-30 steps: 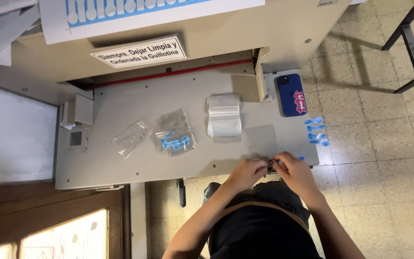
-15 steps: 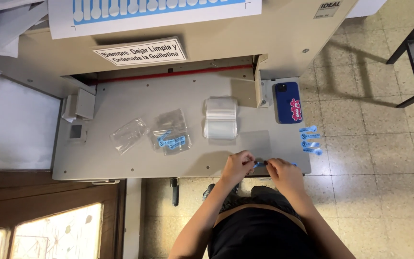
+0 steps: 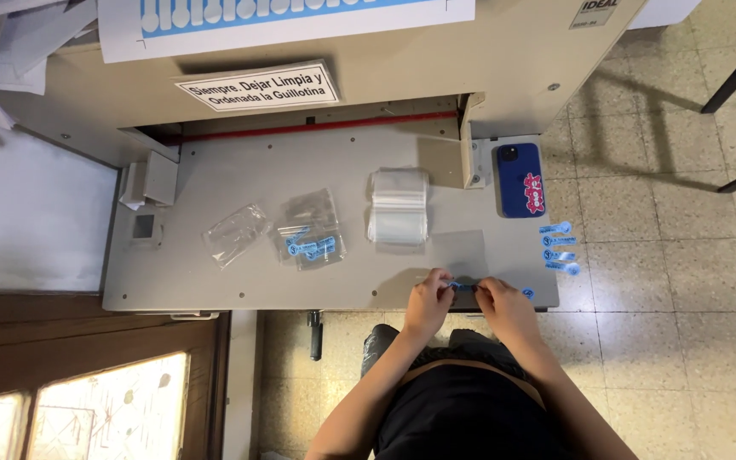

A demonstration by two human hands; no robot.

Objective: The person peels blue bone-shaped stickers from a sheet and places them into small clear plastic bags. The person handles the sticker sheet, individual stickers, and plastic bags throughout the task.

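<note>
The small blue piece pinched between the left hand and right hand is mostly covered by the fingers, too small to identify. The blue strips near the desk edge are equally indistinct; the top edge crops the blue-printed sheet.

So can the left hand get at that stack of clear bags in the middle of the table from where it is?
Probably yes. The stack of clear bags lies just beyond the left hand with bare table between, but that hand is pinching a small blue piece.
</note>
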